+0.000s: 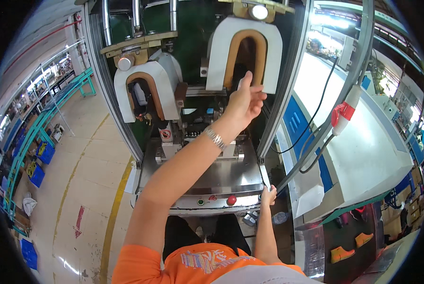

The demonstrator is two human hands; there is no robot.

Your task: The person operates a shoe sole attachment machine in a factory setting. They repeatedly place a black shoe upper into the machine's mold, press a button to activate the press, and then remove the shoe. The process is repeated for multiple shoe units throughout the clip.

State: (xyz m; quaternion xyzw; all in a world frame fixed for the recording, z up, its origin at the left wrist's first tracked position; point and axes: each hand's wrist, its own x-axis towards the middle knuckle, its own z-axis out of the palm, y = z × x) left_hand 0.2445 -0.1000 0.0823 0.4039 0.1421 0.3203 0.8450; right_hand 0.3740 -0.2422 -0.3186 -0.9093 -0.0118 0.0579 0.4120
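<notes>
My left hand [246, 102], a metal-banded watch on its wrist, is raised in front of the right U-shaped press clamp [216, 64]. Its thumb points up, the fingers are apart and slightly curled, and nothing shows in them. That clamp is white outside, with a tan lining around a dark opening. To the left hangs a matching left clamp [119, 94], with a dark and grey piece [140, 93] inside its arch. My right hand [268, 195] is closed at the front right corner of the machine, by a pale metal strip; what it grips is hidden.
A steel machine bed [207, 177] lies below the clamps, with a red button [231, 200] and a green button [200, 202] on its front panel. A red and white plug connector [344, 111] hangs at right. Orange shoes [342, 254] lie lower right.
</notes>
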